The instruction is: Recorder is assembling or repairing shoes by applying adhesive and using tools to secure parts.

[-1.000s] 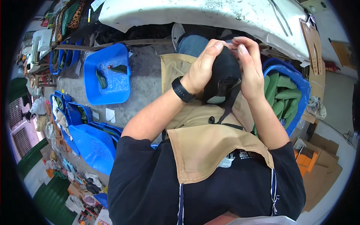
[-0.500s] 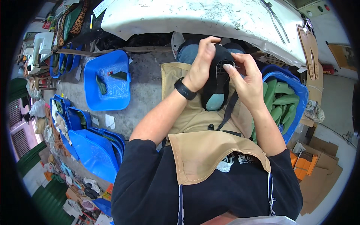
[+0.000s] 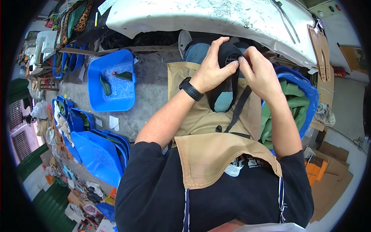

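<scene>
Both hands pinch one black fabric piece (image 3: 228, 83) at twelve o'clock, just below the white table (image 3: 216, 17) edge. I see my left hand (image 3: 212, 71) wrapped over its top and my right hand (image 3: 261, 73) gripping its upper edge, fingertips meeting. Its black strap (image 3: 237, 110) hangs over my tan apron (image 3: 216, 158). Blue bin (image 3: 112, 83) of scraps sits at ten o'clock; green pieces (image 3: 290, 108) at three.

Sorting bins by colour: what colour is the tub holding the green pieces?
Blue tub, seen in the head view.
</scene>
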Demonstrator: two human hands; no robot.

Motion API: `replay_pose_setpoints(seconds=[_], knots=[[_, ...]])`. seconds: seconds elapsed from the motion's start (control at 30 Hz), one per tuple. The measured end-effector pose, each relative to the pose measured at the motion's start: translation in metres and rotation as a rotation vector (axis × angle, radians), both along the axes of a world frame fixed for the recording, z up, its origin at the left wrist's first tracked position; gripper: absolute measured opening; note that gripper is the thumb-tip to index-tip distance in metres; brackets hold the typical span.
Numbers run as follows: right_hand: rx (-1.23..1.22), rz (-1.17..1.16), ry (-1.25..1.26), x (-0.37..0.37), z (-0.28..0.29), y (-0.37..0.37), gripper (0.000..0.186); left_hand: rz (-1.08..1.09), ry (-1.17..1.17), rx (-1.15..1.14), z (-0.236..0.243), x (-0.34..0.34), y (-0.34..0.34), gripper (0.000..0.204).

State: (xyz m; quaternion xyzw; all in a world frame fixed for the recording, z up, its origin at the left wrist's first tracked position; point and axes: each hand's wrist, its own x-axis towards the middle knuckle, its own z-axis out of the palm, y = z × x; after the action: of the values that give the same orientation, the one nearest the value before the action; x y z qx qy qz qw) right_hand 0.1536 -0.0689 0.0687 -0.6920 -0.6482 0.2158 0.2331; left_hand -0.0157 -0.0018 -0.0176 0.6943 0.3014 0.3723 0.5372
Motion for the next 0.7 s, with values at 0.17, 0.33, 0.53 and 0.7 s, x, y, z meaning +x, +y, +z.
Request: replay_pose_setpoints(seconds=[0.17,0.33,0.53,0.7], knots=[[-0.018,0.211,-0.175,0.017,0.010,0.001,0.013,-0.032,0.048,0.017,0.014,-0.003,-0.003,0.077],[-0.079,0.354,-0.355,0.012,0.032,-0.002,0.015,-0.034,0.044,0.049,0.018,-0.005,-0.013,0.077],[-0.040,0.408,-0.366,0.005,0.045,-0.011,0.015,-0.067,0.021,0.134,0.019,-0.008,-0.021,0.078],[-0.085,0.398,-0.393,0.004,0.049,-0.008,0.012,-0.078,0.021,0.166,0.021,-0.007,-0.019,0.077]])
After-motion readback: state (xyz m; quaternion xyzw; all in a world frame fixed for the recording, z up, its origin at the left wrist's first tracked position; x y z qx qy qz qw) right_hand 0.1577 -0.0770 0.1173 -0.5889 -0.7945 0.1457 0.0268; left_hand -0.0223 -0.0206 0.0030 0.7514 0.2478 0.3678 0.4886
